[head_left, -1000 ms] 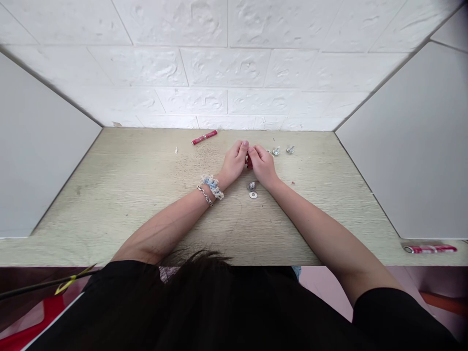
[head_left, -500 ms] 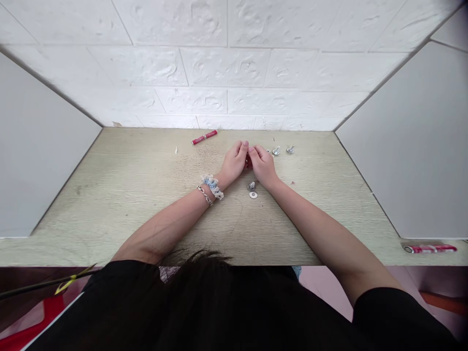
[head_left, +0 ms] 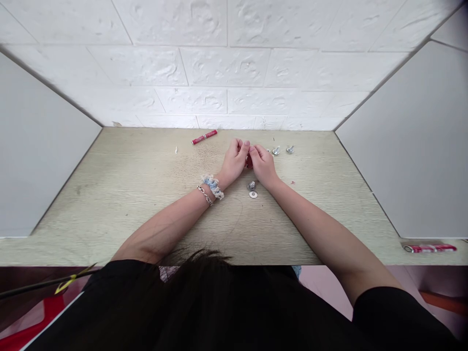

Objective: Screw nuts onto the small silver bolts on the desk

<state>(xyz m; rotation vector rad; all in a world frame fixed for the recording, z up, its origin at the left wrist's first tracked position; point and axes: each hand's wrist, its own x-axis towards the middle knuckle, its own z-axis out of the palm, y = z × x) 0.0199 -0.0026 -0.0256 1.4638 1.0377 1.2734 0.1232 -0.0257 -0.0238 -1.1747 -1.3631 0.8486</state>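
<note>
Hands (head_left: 233,160) (head_left: 264,166) hold red piece (head_left: 249,163); front desk edge (head_left: 263,263) (well apart)

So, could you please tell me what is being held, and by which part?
A small red thing, between the left hand and right hand; they hide most of it, so the gripped part cannot be told.

Both my arms reach forward, slanting in from the lower left and lower right of the frame. My left forearm (head_left: 168,222) and right forearm (head_left: 314,219) are bare. Just above the frame's middle, my left hand (head_left: 234,160) and right hand (head_left: 263,166) sit close together, backs outward, fingers curled inward and mostly hidden from me. My left thumb (head_left: 244,147) lies uppermost, its tip just beside my right thumb (head_left: 253,153).
</note>
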